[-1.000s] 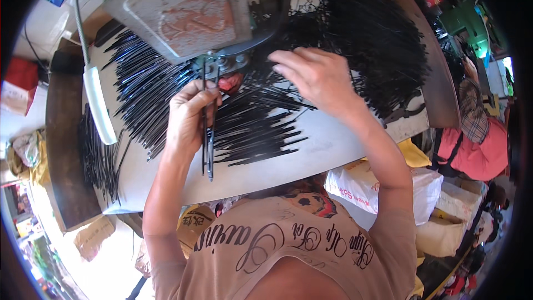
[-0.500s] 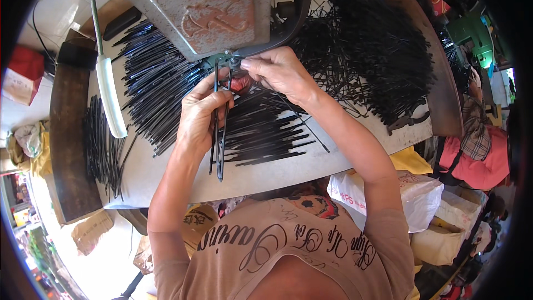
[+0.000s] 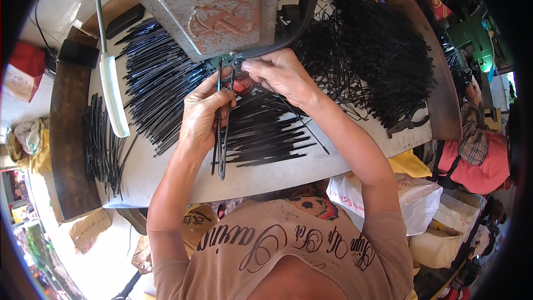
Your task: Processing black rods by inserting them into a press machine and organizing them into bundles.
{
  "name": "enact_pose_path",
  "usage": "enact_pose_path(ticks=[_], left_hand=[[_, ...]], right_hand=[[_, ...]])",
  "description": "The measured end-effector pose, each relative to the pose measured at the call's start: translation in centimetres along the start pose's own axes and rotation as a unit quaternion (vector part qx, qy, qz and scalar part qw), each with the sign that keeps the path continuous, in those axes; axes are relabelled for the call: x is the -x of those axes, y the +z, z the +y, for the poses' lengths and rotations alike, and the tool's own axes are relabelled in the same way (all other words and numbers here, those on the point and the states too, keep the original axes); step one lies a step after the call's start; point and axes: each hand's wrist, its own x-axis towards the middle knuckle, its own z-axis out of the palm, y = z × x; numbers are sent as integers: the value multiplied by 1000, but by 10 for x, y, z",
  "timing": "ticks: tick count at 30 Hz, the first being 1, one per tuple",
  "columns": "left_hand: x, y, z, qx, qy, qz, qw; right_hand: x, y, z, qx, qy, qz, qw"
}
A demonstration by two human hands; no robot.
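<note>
My left hand (image 3: pixel 201 110) is closed on a few thin black metal rods (image 3: pixel 223 153), pinched between thumb and fingers and pointing toward me. Their far ends lie just under the grey, rust-speckled machine head (image 3: pixel 166 0). My right hand (image 3: pixel 283 75) has its thumb and forefinger pressed together beside the machine's working point. What sits in that pinch is too small to name. Below the right hand a slim black rod (image 3: pixel 312 134) slants down toward the table edge; whether the hand touches it is hidden. Between the hands shows something reddish (image 3: pixel 242 85).
Rows of black rods (image 3: pixel 155 89) cover the table (image 3: pixel 166 175) at left, with a tangled heap (image 3: pixel 383 55) at right. Pliers (image 3: pixel 408 125) lie near the right edge. A white lamp (image 3: pixel 114 97) hangs at left. Bags (image 3: pixel 416 200) stand below the table.
The whole view has shifted slightly. Both hands keep nearly the same place and grip at the machine, and the rods in my left hand are tilted a little differently.
</note>
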Motion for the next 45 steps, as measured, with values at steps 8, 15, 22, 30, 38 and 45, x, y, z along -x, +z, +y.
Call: enact_pose_path(ticks=[8, 15, 22, 30, 38, 45], left_hand=[[-1, 0, -3, -18, 8, 2, 1000], [-1, 4, -4, -38, 33, 16, 999], [-1, 5, -5, -37, 28, 12, 999], [0, -2, -7, -63, 50, 6, 997], [0, -13, -6, -64, -7, -58, 996], [-5, 2, -11, -6, 28, -49, 998]], right_hand=[[0, 3, -1, -6, -8, 0, 1000], [-1, 5, -1, 0, 0, 15, 1000], [-2, 3, 1, 12, -1, 6, 1000], [2, 2, 0, -43, 87, 0, 995], [13, 6, -7, -89, 83, -11, 993], [7, 15, 1, -122, 62, 14, 991]])
